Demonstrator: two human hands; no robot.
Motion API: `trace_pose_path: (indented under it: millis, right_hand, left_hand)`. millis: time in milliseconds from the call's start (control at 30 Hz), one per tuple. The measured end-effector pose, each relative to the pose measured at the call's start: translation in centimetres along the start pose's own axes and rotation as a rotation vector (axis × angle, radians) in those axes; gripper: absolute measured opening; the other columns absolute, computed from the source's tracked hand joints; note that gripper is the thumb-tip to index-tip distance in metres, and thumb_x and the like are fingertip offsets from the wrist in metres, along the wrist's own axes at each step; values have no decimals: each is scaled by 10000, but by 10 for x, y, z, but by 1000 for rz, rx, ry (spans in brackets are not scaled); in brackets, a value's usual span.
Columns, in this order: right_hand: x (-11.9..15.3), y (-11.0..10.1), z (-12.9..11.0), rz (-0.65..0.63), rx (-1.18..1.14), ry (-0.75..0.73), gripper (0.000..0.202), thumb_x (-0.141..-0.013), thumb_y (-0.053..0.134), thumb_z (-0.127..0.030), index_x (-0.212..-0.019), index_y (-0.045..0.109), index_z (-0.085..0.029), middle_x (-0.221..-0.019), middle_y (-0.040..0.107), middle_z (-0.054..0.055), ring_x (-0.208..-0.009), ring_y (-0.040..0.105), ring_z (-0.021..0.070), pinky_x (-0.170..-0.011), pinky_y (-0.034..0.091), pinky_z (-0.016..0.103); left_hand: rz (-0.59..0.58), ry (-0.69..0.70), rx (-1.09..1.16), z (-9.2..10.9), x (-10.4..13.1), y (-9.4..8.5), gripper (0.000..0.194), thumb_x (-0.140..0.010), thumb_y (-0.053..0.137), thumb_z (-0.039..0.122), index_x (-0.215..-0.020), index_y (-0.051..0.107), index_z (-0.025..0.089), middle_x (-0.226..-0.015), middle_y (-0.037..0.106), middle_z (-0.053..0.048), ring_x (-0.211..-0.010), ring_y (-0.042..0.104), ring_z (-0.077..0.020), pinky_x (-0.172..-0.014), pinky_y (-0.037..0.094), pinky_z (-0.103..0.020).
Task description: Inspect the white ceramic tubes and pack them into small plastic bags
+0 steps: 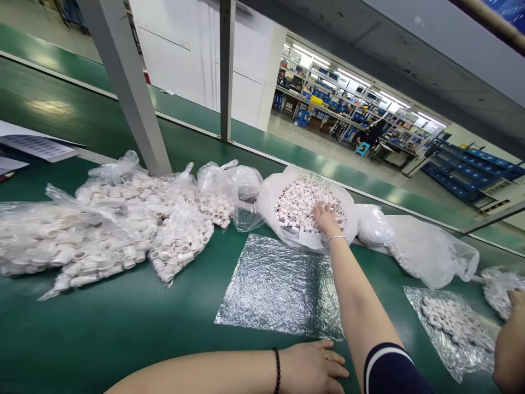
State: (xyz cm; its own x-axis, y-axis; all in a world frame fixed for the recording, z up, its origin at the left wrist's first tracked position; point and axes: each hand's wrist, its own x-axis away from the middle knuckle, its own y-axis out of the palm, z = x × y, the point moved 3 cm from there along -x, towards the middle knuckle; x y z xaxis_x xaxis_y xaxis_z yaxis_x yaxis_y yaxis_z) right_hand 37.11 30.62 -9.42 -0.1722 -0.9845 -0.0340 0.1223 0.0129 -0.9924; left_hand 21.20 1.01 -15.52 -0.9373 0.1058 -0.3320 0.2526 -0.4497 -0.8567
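Observation:
My right hand (325, 218) reaches into an opened plastic bag (268, 200) full of small white plastic pipe fittings (297, 205). Its fingers are a little apart and touch the heap; the fingertips are partly lost among the pieces. Nearer to me, my left hand (314, 368) lies palm down on the green table (180, 328), fingers spread, with nothing in it. Just beyond it is a flat, clear, crinkled plastic sheet or bag (279, 287), with my right forearm crossing over its right side.
Tied bags of larger white fittings (102, 241) are crowded on the left. More filled bags (430, 251) line the right. A co-worker's hand (514, 328) is at the right edge by a clear sheet (455, 350) bearing fittings. Grey posts (127, 82) rise behind the bags.

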Motion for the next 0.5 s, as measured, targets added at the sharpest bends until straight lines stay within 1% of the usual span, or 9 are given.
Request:
trace_pose_path:
  millis: [67, 133, 233, 300, 367, 433, 500]
  right_hand:
    - [-4, 2, -15, -1, -65, 30, 694, -939, 48, -610, -1523, 239, -287, -1544, 310, 140, -1384, 323, 331, -1059, 321, 565]
    - [-5, 5, -28, 9, -129, 70, 716, -918, 74, -666, -1512, 265, -316, -1559, 284, 129, -1388, 308, 361, -1038, 331, 595]
    - [-1, 5, -39, 23, -194, 69, 693, -920, 97, -668, -1497, 296, -340, -1557, 297, 113, -1393, 296, 375, -1038, 313, 626]
    - [4, 2, -38, 21, -229, 36, 661, -931, 109, -653, -1481, 329, -358, -1542, 333, 95, -1391, 316, 351, -1055, 314, 594]
    - [11, -4, -32, 29, -259, 2, 648, -944, 95, -629, -1483, 326, -354, -1540, 337, 85, -1390, 332, 320, -1067, 328, 542]
    - [23, -11, -24, 55, -275, -22, 645, -961, 94, -590, -1490, 322, -299, -1543, 321, 100, -1394, 330, 295, -1080, 332, 487]
    - [40, -15, -15, 78, -277, -59, 619, -978, 165, -543, -1465, 368, -218, -1496, 371, 137, -1376, 352, 271, -1093, 327, 425]
  left_hand:
    - [22, -18, 36, -2, -1, 1, 268, -925, 510, 290, -1125, 676, 227, -1340, 610, -48, -1327, 483, -218, -1183, 252, -359]
    - [40, -20, 60, -3, -2, 1, 254, -919, 510, 283, -1106, 682, 265, -1307, 634, -30, -1311, 499, -207, -1169, 276, -350]
    - [43, 10, 47, -2, -4, 0, 281, -928, 482, 263, -1137, 670, 260, -1303, 636, -31, -1301, 506, -202, -1167, 288, -356]
    - [25, 16, 21, -1, -3, -2, 302, -926, 490, 270, -1171, 659, 217, -1328, 617, -58, -1308, 500, -220, -1172, 286, -381]
    - [-12, 14, 6, 1, -2, -4, 337, -907, 534, 308, -1191, 650, 167, -1349, 596, -90, -1320, 486, -250, -1169, 295, -418]
    - [-53, 9, 6, 4, -2, -7, 394, -890, 566, 361, -1201, 640, 130, -1371, 574, -115, -1333, 468, -271, -1156, 318, -451]
    - [-84, -1, 6, 7, -2, -10, 424, -890, 566, 398, -1202, 635, 119, -1387, 559, -123, -1343, 454, -274, -1144, 336, -474]
